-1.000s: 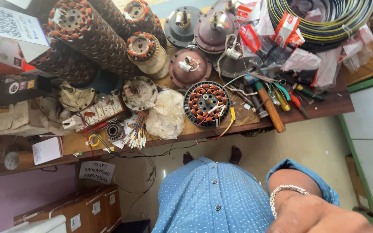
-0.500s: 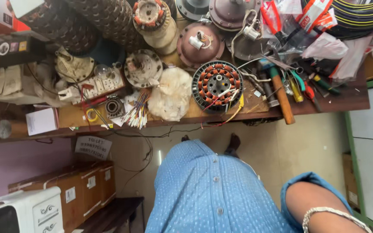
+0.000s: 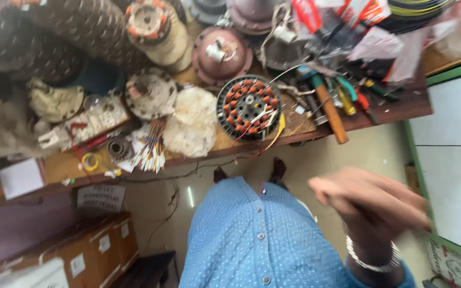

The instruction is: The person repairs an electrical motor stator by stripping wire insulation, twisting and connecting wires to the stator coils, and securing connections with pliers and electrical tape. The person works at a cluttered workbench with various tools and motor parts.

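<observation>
My right hand (image 3: 370,204) is raised in front of my blue dotted shirt (image 3: 252,242), blurred by motion, with a silver bracelet (image 3: 372,261) on the wrist. Nothing shows in it, and its fingers point left, below the edge of the wooden workbench (image 3: 385,112). Nearest to it on the bench are a round motor stator with copper windings (image 3: 249,105) and a wooden-handled hammer (image 3: 330,114). My left hand is out of view.
The bench is crowded: a white wad of cotton waste (image 3: 190,127), a bundle of coloured wires (image 3: 149,152), fan motor housings (image 3: 221,53), wire-wound rolls (image 3: 156,29), pliers and screwdrivers (image 3: 356,96). Cardboard boxes (image 3: 76,250) sit below at left, a white cabinet (image 3: 454,138) at right.
My right hand has risen from the bottom right corner up towards the bench edge. The view has shifted closer to the bench.
</observation>
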